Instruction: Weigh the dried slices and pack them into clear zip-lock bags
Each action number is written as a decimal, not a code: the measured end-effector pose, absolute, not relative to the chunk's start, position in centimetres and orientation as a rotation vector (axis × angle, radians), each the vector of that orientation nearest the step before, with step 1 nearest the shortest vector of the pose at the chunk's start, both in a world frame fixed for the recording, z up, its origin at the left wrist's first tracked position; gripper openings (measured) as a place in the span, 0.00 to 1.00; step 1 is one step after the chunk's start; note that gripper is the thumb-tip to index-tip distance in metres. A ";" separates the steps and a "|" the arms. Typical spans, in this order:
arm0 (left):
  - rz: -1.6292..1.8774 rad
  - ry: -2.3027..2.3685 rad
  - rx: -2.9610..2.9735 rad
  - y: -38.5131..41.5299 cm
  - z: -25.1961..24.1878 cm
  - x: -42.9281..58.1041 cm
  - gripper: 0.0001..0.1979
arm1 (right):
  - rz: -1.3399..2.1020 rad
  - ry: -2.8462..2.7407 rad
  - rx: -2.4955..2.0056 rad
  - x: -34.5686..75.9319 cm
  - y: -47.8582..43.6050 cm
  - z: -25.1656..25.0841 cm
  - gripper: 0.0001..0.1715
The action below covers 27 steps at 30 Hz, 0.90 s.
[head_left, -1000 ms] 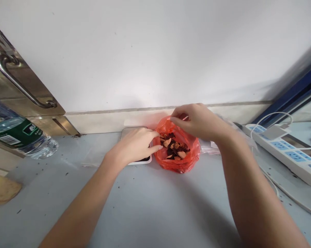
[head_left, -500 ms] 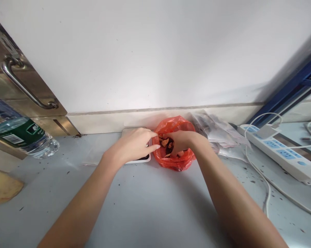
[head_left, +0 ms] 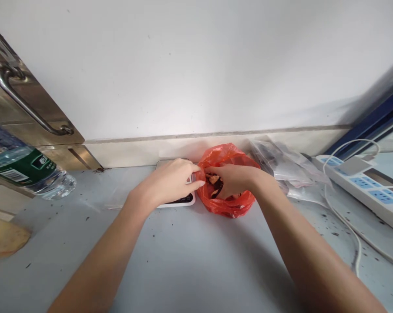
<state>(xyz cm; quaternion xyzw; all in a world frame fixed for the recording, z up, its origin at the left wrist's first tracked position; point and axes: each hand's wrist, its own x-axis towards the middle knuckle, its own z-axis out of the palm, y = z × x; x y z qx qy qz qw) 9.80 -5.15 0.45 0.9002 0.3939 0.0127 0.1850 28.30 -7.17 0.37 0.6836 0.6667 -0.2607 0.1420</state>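
A red plastic bag (head_left: 229, 208) stands with its mouth up, holding dried brown-orange pieces (head_left: 215, 179) and some darker ones. My left hand (head_left: 170, 180) has its thumb and fingers closed on the bag's left rim. Inside the bag's mouth is my right hand (head_left: 235, 178), thumb and fingers apart over the pieces; its other fingertips are hidden. Beneath my left hand lies a small flat device with a white edge and black button strip, apparently a kitchen scale (head_left: 186, 200), mostly covered by the hand.
Clear plastic zip bags (head_left: 281, 163) lie right of the red bag. Farther right are a white power strip (head_left: 369, 191) and its cables (head_left: 349, 226). A water bottle (head_left: 29, 167) is at left beside a metal door handle (head_left: 33, 111). A white wall (head_left: 196, 74) rises behind.
The view has shifted slightly, so the red bag and the things at right appear farther right. My right hand remains inside the bag, and my left hand stays at its rim.
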 end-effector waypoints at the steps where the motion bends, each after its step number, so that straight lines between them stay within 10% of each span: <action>1: 0.039 1.106 2.533 -5.1 0.5 9.8 0.13 | -0.737 1.928 1.967 28.1 -7.2 0.3 0.30; 16: 0.085 1.104 2.461 -5.2 0.7 9.2 0.11 | -0.550 2.043 2.108 29.4 -6.2 -0.5 0.19; 23: 0.052 1.102 2.459 -5.2 0.7 9.3 0.12 | -0.654 1.875 2.063 29.7 -7.0 -0.1 0.48; 27: 0.038 1.117 2.429 -5.3 0.7 9.3 0.12 | -0.646 1.871 2.080 29.5 -6.8 -0.5 0.39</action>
